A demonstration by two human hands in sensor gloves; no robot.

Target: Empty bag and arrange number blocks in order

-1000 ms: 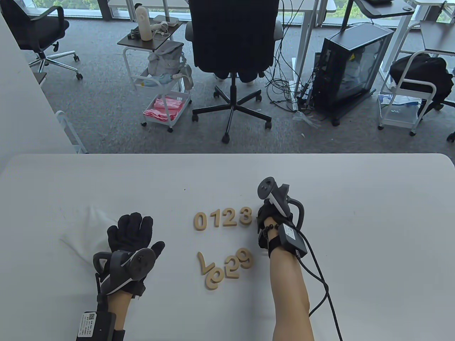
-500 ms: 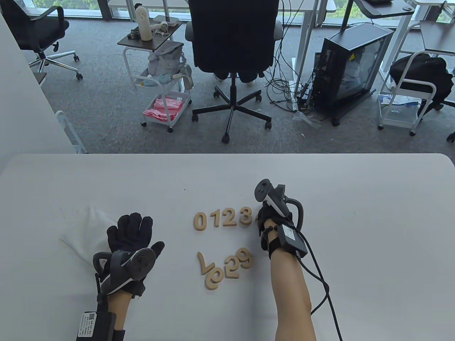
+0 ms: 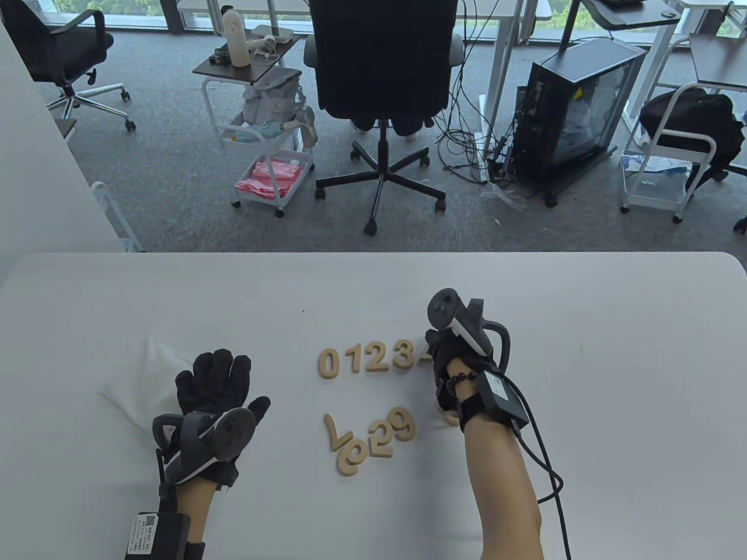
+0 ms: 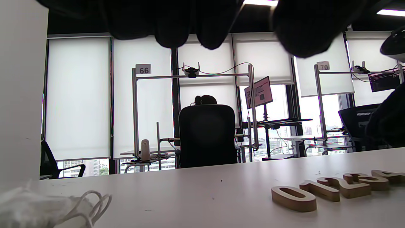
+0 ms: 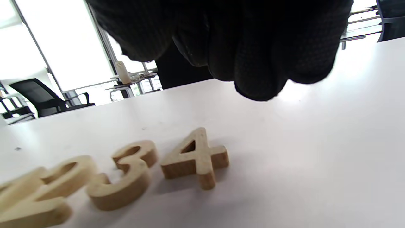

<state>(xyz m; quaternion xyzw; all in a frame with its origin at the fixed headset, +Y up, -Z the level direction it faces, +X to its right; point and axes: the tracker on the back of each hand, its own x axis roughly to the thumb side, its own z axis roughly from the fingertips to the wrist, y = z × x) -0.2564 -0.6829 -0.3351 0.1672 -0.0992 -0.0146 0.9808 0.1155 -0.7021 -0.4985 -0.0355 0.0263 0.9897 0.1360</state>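
Shifted my right hand (image 3: 452, 364) rightward off row since a second ago, uncovering wooden 4 (image 5: 196, 156) beside 3 (image 5: 126, 174); row on table (image 3: 613, 350) reads 0 1 2 3 4. Right fingers (image 5: 259, 63) curled, holding nothing. Left hand (image 3: 213, 382) unmoved, fingers flat on white bag (image 3: 137, 379). Signs "66" (image 4: 143, 69), "70" (image 4: 323, 66) behind.

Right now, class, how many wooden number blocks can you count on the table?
10, perhaps more hidden. Row: 0, 1, 2, 3, 4. Below: a cluster of four, and one mostly hidden beneath the right wrist.
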